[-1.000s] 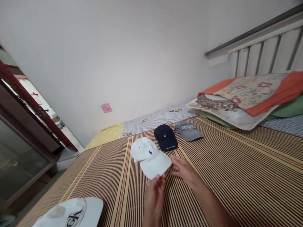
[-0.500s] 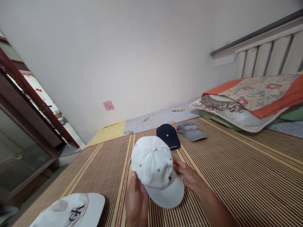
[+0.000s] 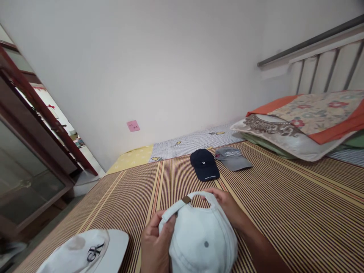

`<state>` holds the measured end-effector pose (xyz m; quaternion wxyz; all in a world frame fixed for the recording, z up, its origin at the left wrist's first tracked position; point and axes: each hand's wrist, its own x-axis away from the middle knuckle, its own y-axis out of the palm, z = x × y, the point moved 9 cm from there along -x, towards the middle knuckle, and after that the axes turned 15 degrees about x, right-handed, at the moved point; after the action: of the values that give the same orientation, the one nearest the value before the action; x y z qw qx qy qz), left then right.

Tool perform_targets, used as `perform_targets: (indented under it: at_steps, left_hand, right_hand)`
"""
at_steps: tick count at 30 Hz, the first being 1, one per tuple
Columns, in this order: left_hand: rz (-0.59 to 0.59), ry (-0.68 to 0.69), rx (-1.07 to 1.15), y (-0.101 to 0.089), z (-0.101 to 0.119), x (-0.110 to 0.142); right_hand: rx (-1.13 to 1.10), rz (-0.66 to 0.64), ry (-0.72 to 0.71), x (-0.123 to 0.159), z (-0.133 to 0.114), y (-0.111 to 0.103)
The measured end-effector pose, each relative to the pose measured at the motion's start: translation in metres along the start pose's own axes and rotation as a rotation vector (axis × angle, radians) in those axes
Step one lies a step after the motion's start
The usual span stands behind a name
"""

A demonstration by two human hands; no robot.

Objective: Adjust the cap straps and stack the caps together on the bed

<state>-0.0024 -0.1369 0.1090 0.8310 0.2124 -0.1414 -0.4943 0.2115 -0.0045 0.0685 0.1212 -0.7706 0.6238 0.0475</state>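
Between my two hands is a white baseball cap [image 3: 199,235], its back opening and strap with a brown-gold buckle facing up and away from me. My left hand [image 3: 157,239] is closed on the left edge, thumb by the strap end. On the right side, my right hand [image 3: 227,204] grips the rim near the opening, some fingers hidden behind the cap. The cap's brim is out of sight. At the lower left lies another white cap [image 3: 82,250] with black letters, partly cut off by the frame.
A navy cap [image 3: 204,165] and a grey cap [image 3: 233,159] lie side by side on the striped mat [image 3: 284,204]. Pillows [image 3: 307,117] are stacked at the right, below a white radiator [image 3: 318,72]. A pink note [image 3: 133,126] is stuck on the wall.
The held white cap has been turned and tipped, so its back strap shows instead of its crown and brim. It has come lower and closer to me.
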Motion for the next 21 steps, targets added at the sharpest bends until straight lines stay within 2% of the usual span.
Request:
perform_targets:
  at_steps: [3,4,6,8,10,12,14,18,21]
  left_hand:
    - [0.027,0.115,-0.118,0.010,0.003,0.005]
    - [0.024,0.146,-0.158,0.014,0.004,0.007]
    - [0.008,0.198,-0.237,0.022,0.005,0.010]
    - [-0.020,0.249,-0.324,0.030,0.006,0.014]
    - [-0.063,0.291,-0.408,0.038,0.006,0.018]
    - [-0.101,0.307,-0.461,0.044,0.005,0.021]
    - [-0.120,0.300,-0.487,0.048,0.003,0.024]
    - [-0.143,0.228,-0.469,0.052,-0.002,0.025]
    - [-0.153,0.171,-0.403,0.053,-0.007,0.026]
  right_hand:
    - [0.054,0.130,-0.100,0.008,-0.037,-0.027]
    - [0.087,0.131,-0.142,0.014,-0.051,-0.032]
    - [0.219,0.039,-0.232,0.029,-0.081,-0.026]
    - [0.346,-0.129,-0.340,0.047,-0.107,-0.006]
    - [0.426,-0.199,-0.402,0.059,-0.121,0.009]
    - [0.463,-0.215,-0.445,0.065,-0.128,0.017]
    - [0.451,-0.187,-0.436,0.063,-0.127,0.016]
    - [0.298,-0.036,-0.263,0.052,-0.111,-0.007]
    - [0.134,0.022,-0.173,0.045,-0.098,-0.017]
